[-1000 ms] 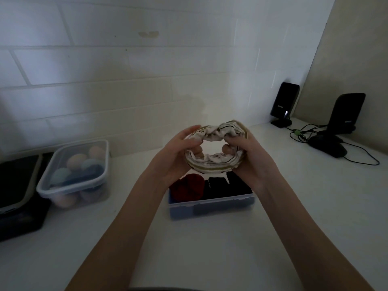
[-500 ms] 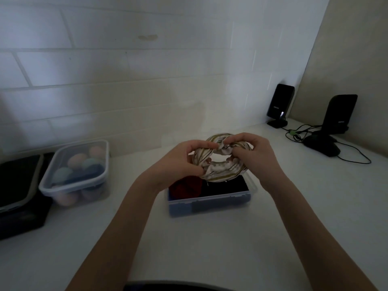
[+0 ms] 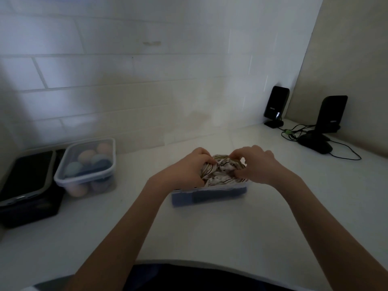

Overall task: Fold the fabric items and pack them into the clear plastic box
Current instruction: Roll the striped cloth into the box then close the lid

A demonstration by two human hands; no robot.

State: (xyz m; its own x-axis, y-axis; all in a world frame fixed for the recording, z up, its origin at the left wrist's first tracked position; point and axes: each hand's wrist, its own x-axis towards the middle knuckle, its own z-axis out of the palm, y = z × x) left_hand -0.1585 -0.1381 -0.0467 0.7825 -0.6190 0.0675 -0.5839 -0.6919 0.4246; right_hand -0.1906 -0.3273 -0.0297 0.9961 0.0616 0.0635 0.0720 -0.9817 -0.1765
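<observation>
Hands both on the striped cloth (image 3: 220, 175): left hand (image 3: 189, 169) grips its left side with curled fingers, right hand (image 3: 258, 164) pinches its top right edge. Cloth sits bunched at the top of the clear box (image 3: 210, 196) mid-counter (image 3: 231, 232), dark contents showing through the box's front wall. Lidded tub (image 3: 88, 166) of pastel balls is well left, two black stands (image 3: 277, 106) back right.
</observation>
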